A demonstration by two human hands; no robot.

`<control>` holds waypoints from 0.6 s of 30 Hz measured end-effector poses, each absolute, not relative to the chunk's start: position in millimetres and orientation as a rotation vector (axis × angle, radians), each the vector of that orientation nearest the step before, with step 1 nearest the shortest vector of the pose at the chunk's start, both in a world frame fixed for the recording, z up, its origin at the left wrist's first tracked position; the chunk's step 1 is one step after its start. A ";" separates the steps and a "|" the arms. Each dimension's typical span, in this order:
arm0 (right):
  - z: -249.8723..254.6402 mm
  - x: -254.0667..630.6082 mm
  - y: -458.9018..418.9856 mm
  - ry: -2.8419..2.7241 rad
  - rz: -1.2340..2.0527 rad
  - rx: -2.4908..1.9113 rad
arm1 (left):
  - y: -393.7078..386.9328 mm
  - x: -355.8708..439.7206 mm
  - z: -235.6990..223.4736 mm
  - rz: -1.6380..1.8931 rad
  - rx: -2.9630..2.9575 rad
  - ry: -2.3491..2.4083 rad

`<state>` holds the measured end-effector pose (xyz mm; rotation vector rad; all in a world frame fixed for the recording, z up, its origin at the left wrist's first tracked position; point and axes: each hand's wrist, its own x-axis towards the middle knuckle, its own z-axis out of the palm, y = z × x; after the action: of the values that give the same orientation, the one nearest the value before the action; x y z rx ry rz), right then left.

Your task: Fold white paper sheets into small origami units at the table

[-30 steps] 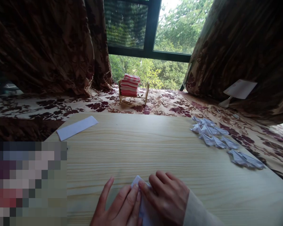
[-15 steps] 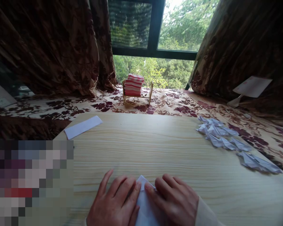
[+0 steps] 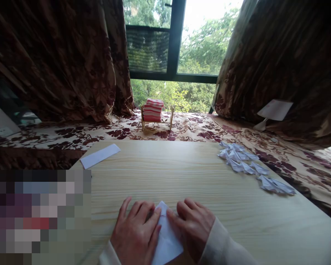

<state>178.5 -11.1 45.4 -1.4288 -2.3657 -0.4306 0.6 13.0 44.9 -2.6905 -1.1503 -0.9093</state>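
A sheet of white paper [image 3: 167, 244], folded to a point at its far end, lies on the wooden table [image 3: 154, 173] between my hands. My left hand [image 3: 135, 232] presses on its left edge, forefinger near the tip and thumb lower down. On the right edge, my right hand [image 3: 194, 224] rests with its forefinger near the tip and its other fingers curled. A short crease or flap edge crosses the paper just below the tip. Parts of both side edges are hidden under my fingers.
Several folded white paper pieces [image 3: 238, 158] are clustered by the table's right edge. A folded white paper strip [image 3: 100, 156] lies at the back left. Beyond the table, a small rack [image 3: 157, 124] holds striped red-and-white cloths [image 3: 153, 110]. The lower left is pixelated.
The view has tilted up and shifted a little. My hands remain at the paper's tip; more of the paper's lower right edge shows now.
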 end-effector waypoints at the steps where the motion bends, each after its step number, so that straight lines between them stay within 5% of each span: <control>1: 44.1 179.3 -14.1 -2.350 -0.438 -1.442 | 11.4 0.9 43.3 -0.936 -2.672 -1.140; 5: 44.5 187.3 -24.5 -2.315 -0.315 -1.558 | 7.2 0.8 47.4 -0.921 -2.670 -1.180; 11: 77.1 188.9 -18.1 -2.133 0.304 -1.917 | 26.2 15.5 87.3 -0.437 -2.789 -1.667; 18: 79.4 166.5 4.0 -2.092 0.433 -2.026 | 50.9 29.2 92.7 -0.287 -2.913 -1.644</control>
<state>166.5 4.0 79.4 -2.0260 -2.0921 0.4331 29.2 50.9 92.7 -2.9127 -1.6442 -0.2871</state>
